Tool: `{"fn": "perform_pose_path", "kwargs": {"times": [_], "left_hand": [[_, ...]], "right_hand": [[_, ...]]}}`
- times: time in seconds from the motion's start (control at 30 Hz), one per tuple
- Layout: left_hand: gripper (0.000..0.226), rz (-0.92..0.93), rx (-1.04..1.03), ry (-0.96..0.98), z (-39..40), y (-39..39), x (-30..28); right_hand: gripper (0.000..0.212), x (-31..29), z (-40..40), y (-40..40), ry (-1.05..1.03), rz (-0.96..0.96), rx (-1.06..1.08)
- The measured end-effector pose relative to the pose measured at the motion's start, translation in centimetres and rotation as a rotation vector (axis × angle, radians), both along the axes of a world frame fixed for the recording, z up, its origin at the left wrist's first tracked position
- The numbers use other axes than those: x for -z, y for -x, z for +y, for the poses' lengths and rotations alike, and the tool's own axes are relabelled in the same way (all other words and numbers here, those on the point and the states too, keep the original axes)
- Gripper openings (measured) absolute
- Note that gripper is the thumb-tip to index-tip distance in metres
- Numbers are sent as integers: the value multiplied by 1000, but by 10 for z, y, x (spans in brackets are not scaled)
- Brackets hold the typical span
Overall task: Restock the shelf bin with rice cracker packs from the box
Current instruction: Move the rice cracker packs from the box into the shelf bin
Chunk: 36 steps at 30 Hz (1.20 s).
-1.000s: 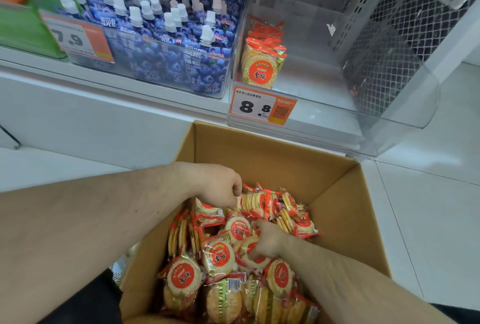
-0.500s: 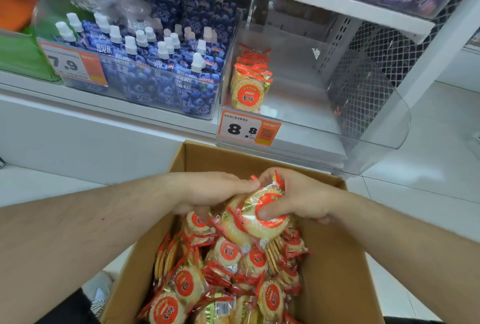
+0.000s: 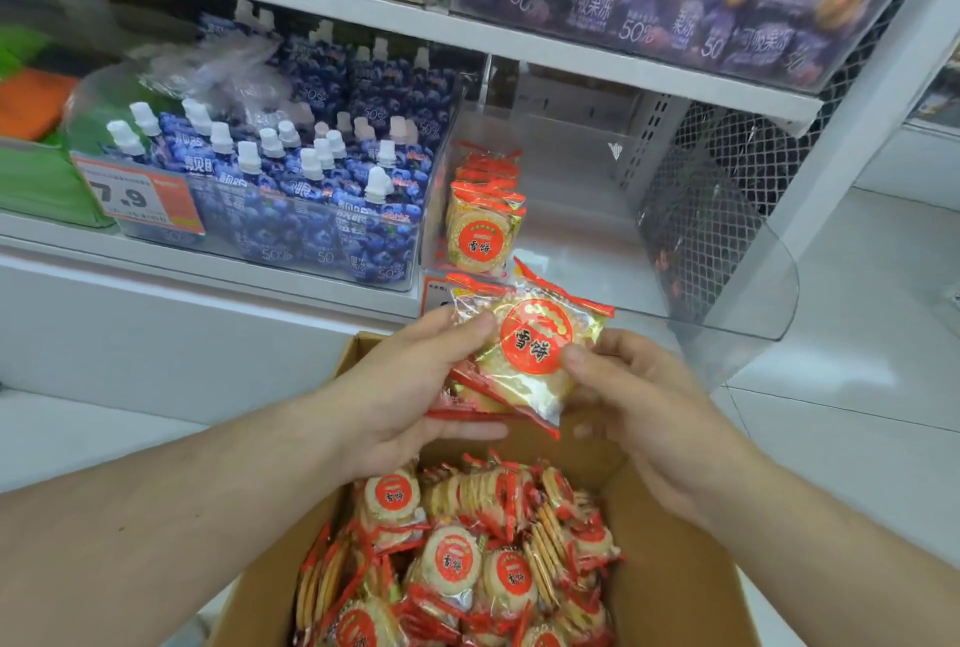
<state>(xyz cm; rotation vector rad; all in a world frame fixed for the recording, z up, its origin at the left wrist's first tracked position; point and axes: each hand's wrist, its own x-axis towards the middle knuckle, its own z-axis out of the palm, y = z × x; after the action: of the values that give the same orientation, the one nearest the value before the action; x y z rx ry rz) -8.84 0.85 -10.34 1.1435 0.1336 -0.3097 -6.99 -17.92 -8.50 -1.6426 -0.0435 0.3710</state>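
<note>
The shelf (image 3: 208,277) runs above and beyond the grip, white and long, with a second board higher up carrying purple pouches (image 3: 727,12). Directly beneath the grip sits the cardboard box (image 3: 675,568), open at the top and filled with rice cracker packs (image 3: 467,568) lying in a loose heap. Just beyond the grip and a little above it stands the clear shelf bin (image 3: 727,251), where a short row of packs (image 3: 480,231) stands upright against its left wall; the remaining floor of the bin is bare. To the left of that bin, another clear bin holds blue spouted pouches (image 3: 311,210) behind a price tag (image 3: 140,197) reading 7.9. Both hands meet over the far edge of the box: the left hand (image 3: 410,381) pinches a small stack of packs (image 3: 524,360) from the left with thumb on top, and the right hand (image 3: 639,397) grips the same stack from the right, thumb pressed on the red round label.
</note>
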Motion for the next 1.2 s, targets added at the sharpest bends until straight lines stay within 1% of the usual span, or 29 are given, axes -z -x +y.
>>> {"fn": "perform_pose_path", "kwargs": {"times": [0.07,0.13,0.17,0.23,0.3,0.37,0.43,0.5,0.53,0.6,0.63,0.67,0.73,0.8,0.83,0.87,0.9,0.97,1.0,1.07,1.13,1.2], "left_hand": [[25,24,-14,15,0,-2,-2],[29,51,-23,34,2,-4,-4],[32,59,-28,39,3,-4,-5],[36,73,-27,39,6,-4,-6],[41,73,4,34,7,-4,-8],[47,71,50,39,4,-4,-11],[51,50,68,36,-1,-2,-13],[50,-20,75,-40,-6,-1,-9],[52,-46,74,-72,-7,0,-8],[53,-79,70,-89,-6,1,-6],[52,-92,71,-92,-6,1,-6],[51,-99,79,-96,-6,1,-6],[49,-116,96,-103,-6,-1,-6],[47,-177,74,-153,-6,-5,-5],[49,-250,33,-230,-4,-8,-4],[51,-351,-30,-375,0,-11,-2],[52,-464,-130,-580,6,-15,1],[50,-650,-379,-1004,19,-21,3],[52,-690,-467,-1141,25,-23,3],[59,-667,-523,-1284,33,-29,6],[63,-601,-446,-1372,36,-33,11],[65,-545,-351,-1395,35,-34,17]], "right_hand": [[45,0,3,-1,1,-48,12],[26,-7,-1,-8,-110,-73,65],[20,-12,-5,-11,-181,-73,100],[16,-21,-13,-16,-268,-75,115],[20,-24,-14,-15,-229,-92,48],[24,-18,-6,-11,-111,-94,-42],[20,-9,3,-8,-3,-97,-95],[21,-3,9,-8,69,-114,-68],[28,-1,10,-9,86,-114,-40],[51,-3,10,-9,76,-75,0],[58,-4,10,-10,58,-47,-12],[61,-5,10,-9,39,-20,-51],[56,-7,12,-7,39,15,-144],[48,-10,15,-8,11,0,-162],[41,-14,15,-12,-31,-26,-139],[33,-20,14,-19,-67,-67,-94],[26,-28,12,-29,-88,-115,-35],[25,-45,8,-59,-79,-210,70],[25,-51,7,-77,-52,-239,96],[20,-54,14,-108,55,-253,94],[26,-48,27,-129,196,-219,41],[34,-38,43,-140,320,-163,-41]]}}
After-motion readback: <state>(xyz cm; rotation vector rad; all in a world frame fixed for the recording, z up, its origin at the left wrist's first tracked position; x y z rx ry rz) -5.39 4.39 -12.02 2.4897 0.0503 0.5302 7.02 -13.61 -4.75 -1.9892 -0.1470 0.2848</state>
